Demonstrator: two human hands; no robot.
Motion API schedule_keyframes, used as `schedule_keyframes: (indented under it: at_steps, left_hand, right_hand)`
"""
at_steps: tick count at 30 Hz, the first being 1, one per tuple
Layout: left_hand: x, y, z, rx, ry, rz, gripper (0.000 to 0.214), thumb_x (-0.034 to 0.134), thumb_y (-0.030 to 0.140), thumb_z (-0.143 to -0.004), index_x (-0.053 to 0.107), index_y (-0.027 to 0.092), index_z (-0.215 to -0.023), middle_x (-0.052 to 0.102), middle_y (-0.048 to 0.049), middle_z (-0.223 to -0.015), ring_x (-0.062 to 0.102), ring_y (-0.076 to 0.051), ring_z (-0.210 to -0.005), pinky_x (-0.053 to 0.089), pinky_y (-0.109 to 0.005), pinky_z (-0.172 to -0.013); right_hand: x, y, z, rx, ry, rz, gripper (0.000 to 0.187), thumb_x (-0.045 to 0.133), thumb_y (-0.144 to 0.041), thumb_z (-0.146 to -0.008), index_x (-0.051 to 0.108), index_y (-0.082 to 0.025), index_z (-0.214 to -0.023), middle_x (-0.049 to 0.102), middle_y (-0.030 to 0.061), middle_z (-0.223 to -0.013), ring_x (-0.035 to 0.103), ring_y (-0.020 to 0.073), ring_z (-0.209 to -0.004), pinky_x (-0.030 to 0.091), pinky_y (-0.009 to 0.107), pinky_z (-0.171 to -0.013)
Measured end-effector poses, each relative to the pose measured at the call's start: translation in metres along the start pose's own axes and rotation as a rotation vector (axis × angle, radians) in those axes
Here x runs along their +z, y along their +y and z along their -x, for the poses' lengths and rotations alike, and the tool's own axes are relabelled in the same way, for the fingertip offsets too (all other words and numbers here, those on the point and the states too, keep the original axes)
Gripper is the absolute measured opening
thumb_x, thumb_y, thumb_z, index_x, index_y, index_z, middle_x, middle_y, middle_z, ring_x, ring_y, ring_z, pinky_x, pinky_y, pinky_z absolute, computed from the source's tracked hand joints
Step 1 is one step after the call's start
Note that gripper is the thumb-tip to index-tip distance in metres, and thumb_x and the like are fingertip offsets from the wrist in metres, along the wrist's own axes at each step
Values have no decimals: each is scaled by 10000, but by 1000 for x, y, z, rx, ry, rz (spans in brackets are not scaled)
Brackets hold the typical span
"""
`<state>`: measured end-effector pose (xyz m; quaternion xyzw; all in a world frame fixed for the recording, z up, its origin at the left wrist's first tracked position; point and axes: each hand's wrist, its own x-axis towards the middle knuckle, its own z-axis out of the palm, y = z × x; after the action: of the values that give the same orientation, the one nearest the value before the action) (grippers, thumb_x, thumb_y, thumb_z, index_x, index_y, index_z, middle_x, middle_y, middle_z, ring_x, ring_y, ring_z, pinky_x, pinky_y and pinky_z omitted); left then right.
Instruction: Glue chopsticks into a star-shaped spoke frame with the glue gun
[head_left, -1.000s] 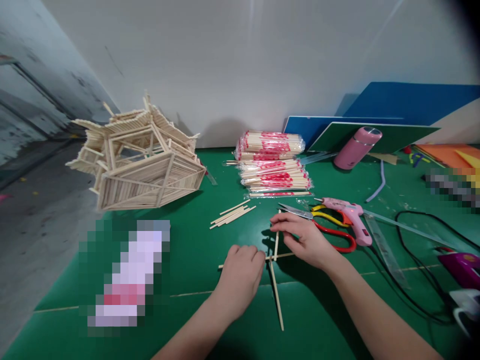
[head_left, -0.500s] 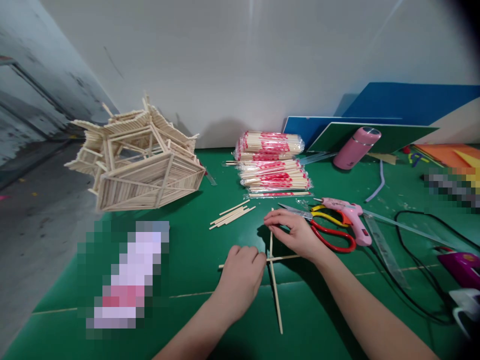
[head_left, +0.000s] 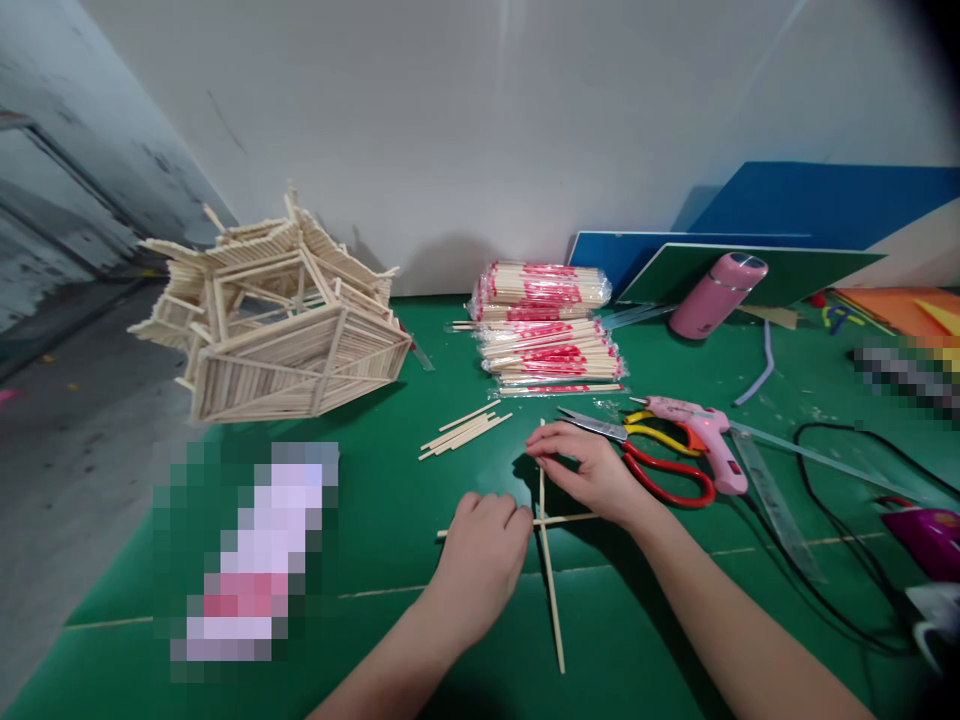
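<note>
Two thin wooden sticks lie crossed on the green mat [head_left: 390, 640]: a long upright stick [head_left: 550, 590] and a shorter crosswise stick [head_left: 570, 518]. My left hand [head_left: 480, 565] is curled closed, its fingertips pressing the crosswise stick beside the crossing. My right hand [head_left: 589, 470] pinches the upper part of the long stick, fingers closed round it.
A loose pile of short sticks [head_left: 465, 431] lies behind my hands. Red-and-yellow scissors [head_left: 652, 455], a pink glue gun [head_left: 701, 440], a clear ruler [head_left: 772, 500] and a black cable [head_left: 840, 580] lie to the right. Wrapped stick bundles [head_left: 547, 330], a stick-built model [head_left: 277, 320] and a pink bottle [head_left: 716, 295] stand farther back.
My right hand shifted left and swung the top of the long stick from a rightward tilt to nearly straight. The left hand stayed in place.
</note>
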<state>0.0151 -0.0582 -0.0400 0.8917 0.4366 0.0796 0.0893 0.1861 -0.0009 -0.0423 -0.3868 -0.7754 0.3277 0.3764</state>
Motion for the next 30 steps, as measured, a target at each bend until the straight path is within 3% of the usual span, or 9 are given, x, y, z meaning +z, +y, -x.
schedule_keyframes:
  at_steps: [9,14,18,21,24,30]
  left_hand:
    - [-1,1,0,5,0,-11,191,366,133,-810,534,182,-886,531,-37,-734,463,-165,-662,336,-294,-599]
    - [-4,2,0,4,-22,-21,218,377,130,-801,534,203,-934,528,-36,-739,459,-162,-658,338,-286,-596]
    - [-5,2,0,-2,-50,-26,223,384,128,-795,531,205,-944,538,-39,-757,458,-166,-664,343,-290,-600]
    - [-4,2,0,3,-45,-22,214,392,132,-793,534,208,-934,539,-38,-757,462,-167,-669,345,-290,-602]
    - [-3,2,1,6,-15,-21,211,379,133,-801,538,204,-919,532,-38,-748,462,-161,-659,344,-286,-599]
    - [-4,2,0,-1,12,-32,217,374,125,-798,543,195,-914,530,-40,-747,459,-157,-648,345,-284,-595]
  right_hand:
    - [5,-1,2,48,41,-41,267,476,-159,-777,576,-235,-1011,557,63,-1003,546,163,-880,457,321,-784]
    - [11,-3,4,160,76,-149,588,468,-135,-757,275,-301,-1287,372,84,-1257,560,96,-675,500,297,-705]
    - [14,-5,3,251,90,-238,763,495,-123,-728,76,-332,-1330,187,111,-1376,587,87,-663,504,278,-668]
    - [16,-2,4,329,42,-361,770,482,-134,-742,18,-312,-1330,350,130,-1282,610,102,-672,502,277,-646]
    - [18,2,6,412,2,-448,711,468,-173,-768,38,-240,-1331,548,85,-1016,617,117,-677,497,294,-660]
    - [20,0,6,484,-47,-479,667,505,-205,-760,139,-192,-1318,594,19,-797,618,119,-627,489,280,-636]
